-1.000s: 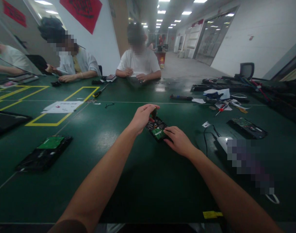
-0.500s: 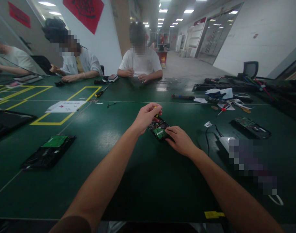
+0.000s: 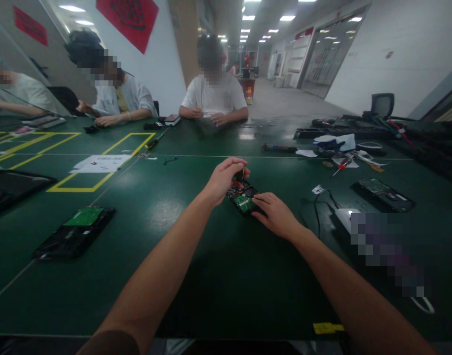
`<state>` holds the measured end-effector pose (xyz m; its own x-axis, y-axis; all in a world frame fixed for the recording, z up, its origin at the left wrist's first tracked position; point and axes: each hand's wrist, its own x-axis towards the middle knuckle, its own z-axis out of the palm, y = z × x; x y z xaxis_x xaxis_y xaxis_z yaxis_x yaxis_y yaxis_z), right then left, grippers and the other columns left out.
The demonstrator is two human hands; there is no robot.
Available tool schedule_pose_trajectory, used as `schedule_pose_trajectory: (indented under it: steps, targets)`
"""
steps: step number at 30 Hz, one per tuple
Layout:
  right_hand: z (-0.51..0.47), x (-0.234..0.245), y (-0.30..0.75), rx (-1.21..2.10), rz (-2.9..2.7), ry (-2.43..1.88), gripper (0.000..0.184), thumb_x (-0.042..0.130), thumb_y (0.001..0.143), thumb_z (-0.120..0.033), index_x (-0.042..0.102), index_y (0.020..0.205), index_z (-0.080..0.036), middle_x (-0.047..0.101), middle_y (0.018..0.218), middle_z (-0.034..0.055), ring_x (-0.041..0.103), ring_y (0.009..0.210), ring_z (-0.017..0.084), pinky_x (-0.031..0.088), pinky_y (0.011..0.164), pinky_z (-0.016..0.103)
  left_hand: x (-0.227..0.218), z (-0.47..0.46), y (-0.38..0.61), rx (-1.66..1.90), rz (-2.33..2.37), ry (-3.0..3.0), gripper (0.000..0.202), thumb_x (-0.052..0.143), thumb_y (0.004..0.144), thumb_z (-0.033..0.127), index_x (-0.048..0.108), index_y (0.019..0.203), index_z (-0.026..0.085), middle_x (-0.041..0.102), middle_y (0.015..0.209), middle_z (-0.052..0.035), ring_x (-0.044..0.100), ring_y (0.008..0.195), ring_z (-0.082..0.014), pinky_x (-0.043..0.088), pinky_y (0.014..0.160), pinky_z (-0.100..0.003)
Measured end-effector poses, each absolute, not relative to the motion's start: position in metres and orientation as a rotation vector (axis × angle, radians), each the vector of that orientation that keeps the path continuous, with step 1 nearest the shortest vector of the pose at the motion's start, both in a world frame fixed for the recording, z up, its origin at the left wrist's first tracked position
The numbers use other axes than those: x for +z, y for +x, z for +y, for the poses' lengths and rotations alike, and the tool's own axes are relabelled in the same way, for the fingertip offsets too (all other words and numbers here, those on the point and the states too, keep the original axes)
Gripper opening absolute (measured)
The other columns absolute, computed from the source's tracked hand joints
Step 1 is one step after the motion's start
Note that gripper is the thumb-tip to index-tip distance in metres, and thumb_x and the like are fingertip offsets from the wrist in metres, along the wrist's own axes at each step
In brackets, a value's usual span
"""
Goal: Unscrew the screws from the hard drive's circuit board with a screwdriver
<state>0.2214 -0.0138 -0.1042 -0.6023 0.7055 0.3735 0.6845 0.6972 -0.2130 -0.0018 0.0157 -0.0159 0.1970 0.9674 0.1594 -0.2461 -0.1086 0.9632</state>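
Left hand (image 3: 225, 178) curled round a screwdriver (image 3: 242, 174), right hand (image 3: 277, 213) pinching a device (image 3: 244, 203) by its edge
Likely light, stiff, fragile; best held there.

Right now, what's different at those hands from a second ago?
The left hand has shifted its grip on the tool handle, where yellow now shows. Nothing was visibly picked up or let go. The right hand stays on the small black device.

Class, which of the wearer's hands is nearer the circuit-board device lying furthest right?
Right. The right hand is left of that device; the left hand is farther left.
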Motion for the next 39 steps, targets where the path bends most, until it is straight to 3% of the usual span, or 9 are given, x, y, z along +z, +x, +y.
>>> schedule_pose_trajectory:
  steps: [4,11,17,21,27,34,39]
  targets:
    - [-0.0146,-0.1041,0.2215,0.056,-2.474,-1.077,0.037,0.063,0.098,-0.029,0.065,0.133,-0.017,0.065,0.133,0.0156,0.058,0.124,0.033,0.050,0.107,0.057,-0.0151,0.0152,-0.0011,1.259,0.808,1.158,0.017,0.063,0.088,0.032,0.061,0.099,0.019,0.072,0.094,-0.0081,0.069,0.087,-0.0203,0.050,0.058,-0.024]
    - [-0.0155,-0.1039,0.2221,0.074,-2.473,-1.070,0.038,0.063,0.096,-0.026,0.064,0.133,-0.017,0.065,0.133,0.0159,0.058,0.124,0.033,0.050,0.107,0.059,-0.0133,0.0172,-0.0057,1.288,0.937,1.334,0.023,0.061,0.085,0.033,0.075,0.090,0.016,0.070,0.105,-0.0102,0.062,0.096,-0.0207,0.049,0.058,-0.023]
    - [-0.0157,-0.1041,0.2217,0.091,-2.453,-1.069,0.038,0.064,0.096,-0.027,0.065,0.134,-0.020,0.065,0.133,0.0153,0.058,0.125,0.033,0.050,0.106,0.060,-0.0131,0.0165,-0.0060,1.219,0.821,1.236,0.022,0.058,0.089,0.030,0.070,0.104,0.019,0.071,0.094,-0.0079,0.066,0.087,-0.0190,0.049,0.059,-0.025]
    - [-0.0161,-0.1039,0.2216,0.076,-2.457,-1.076,0.038,0.063,0.097,-0.026,0.065,0.134,-0.019,0.065,0.134,0.0148,0.058,0.124,0.033,0.051,0.107,0.058,-0.0115,0.0147,-0.0042,1.222,0.796,1.200,0.016,0.058,0.091,0.031,0.067,0.094,0.018,0.070,0.092,-0.0080,0.066,0.085,-0.0181,0.051,0.062,-0.026]
    - [-0.0152,-0.1030,0.2213,0.102,-2.462,-1.070,0.040,0.064,0.096,-0.027,0.065,0.135,-0.019,0.065,0.134,0.0155,0.058,0.125,0.033,0.050,0.108,0.059,-0.0143,0.0152,-0.0023,1.236,0.860,1.351,0.021,0.072,0.086,0.039,0.068,0.089,0.018,0.067,0.088,-0.0048,0.061,0.079,-0.0149,0.044,0.057,-0.022]
    - [-0.0155,-0.1049,0.2219,0.088,-2.454,-1.074,0.040,0.063,0.096,-0.028,0.065,0.136,-0.021,0.065,0.134,0.0144,0.057,0.126,0.033,0.050,0.108,0.059,-0.0156,0.0169,-0.0062,1.247,0.915,1.463,0.022,0.068,0.088,0.039,0.077,0.095,0.021,0.072,0.109,-0.0068,0.060,0.088,-0.0163,0.045,0.060,-0.023]
    - [-0.0148,-0.1066,0.2225,0.068,-2.458,-1.088,0.038,0.062,0.097,-0.027,0.064,0.134,-0.019,0.064,0.135,0.0147,0.057,0.126,0.033,0.051,0.107,0.058,-0.0131,0.0141,-0.0041,1.187,0.820,1.346,0.020,0.065,0.087,0.034,0.072,0.099,0.019,0.067,0.095,-0.0063,0.064,0.086,-0.0172,0.045,0.056,-0.022]
